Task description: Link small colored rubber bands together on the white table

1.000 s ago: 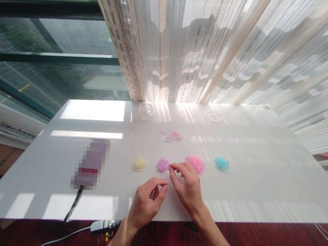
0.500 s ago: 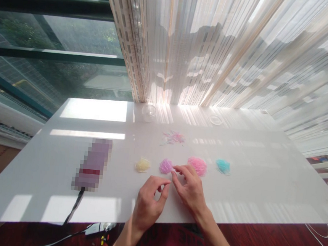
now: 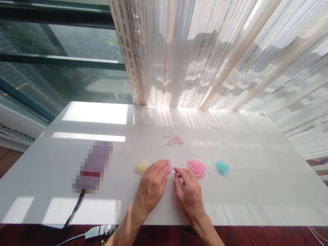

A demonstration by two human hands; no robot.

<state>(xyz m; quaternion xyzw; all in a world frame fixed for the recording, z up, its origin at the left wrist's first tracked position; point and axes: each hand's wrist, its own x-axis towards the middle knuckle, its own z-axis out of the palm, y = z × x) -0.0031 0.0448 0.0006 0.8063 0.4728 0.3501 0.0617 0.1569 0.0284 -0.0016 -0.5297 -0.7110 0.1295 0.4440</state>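
Note:
My left hand [image 3: 152, 185] reaches over a small purple pile of thin strands [image 3: 170, 170], its fingers stretched out and covering most of the pile. Just to the right, my right hand [image 3: 188, 188] has its thumb and forefinger tips brought close together in a pinch; anything between them is too small to make out. A yellow pile [image 3: 141, 167] shows beside my left hand, partly behind it. Beyond my right fingers lies a larger pink pile [image 3: 196, 168], and right of that a turquoise pile [image 3: 222, 168]. A loose scatter of mixed pink, purple and pale strands [image 3: 174, 139] is farther back.
A clear round container [image 3: 148, 115] stands at the table's back edge, with a clear ring-shaped lid [image 3: 215, 121] to its right. On the left of the white table [image 3: 249, 199] lies a blurred-out purple object [image 3: 95, 165] with a black strap [image 3: 75, 209].
My left hand has moved forward over the purple pile, its fingers going from a pinch to stretched out. My right hand has shifted slightly right, off the pile.

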